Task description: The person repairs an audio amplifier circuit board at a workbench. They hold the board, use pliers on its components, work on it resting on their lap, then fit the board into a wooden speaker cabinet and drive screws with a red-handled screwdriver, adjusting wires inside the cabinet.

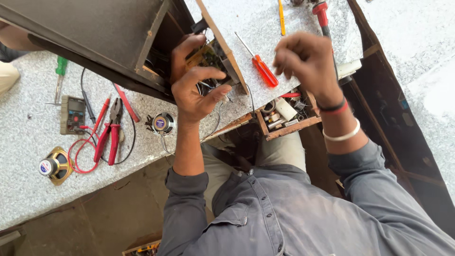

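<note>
1. Circuit board (204, 56) is sitting in the open back of a dark wooden cabinet (95, 33), which is lying tilted on the speckled grey worktop (28, 189) at the far left.
2. Nearest the person, a small wooden tray of parts (284, 116) is resting at the worktop edge, just right of centre.
3. Left hand (194, 83) is curling around the board's edge, fingers spread and bent, thumb pressing on thin wires below it.
4. Right hand (305, 59) is hovering above the tray, its fingers drawn together loosely; whether it is pinching anything, I cannot tell.
5. Left of the hands, a small round speaker (163, 123) is lying near the cabinet, with red-handled pliers (111, 132), a multimeter (73, 114) with red leads, and a gold-framed speaker (56, 165) further left.
6. Between the hands, slightly farther, an orange-handled screwdriver (263, 68) is lying on the worktop.
7. Farthest left, a green-handled screwdriver (60, 71) is lying well apart.
</note>
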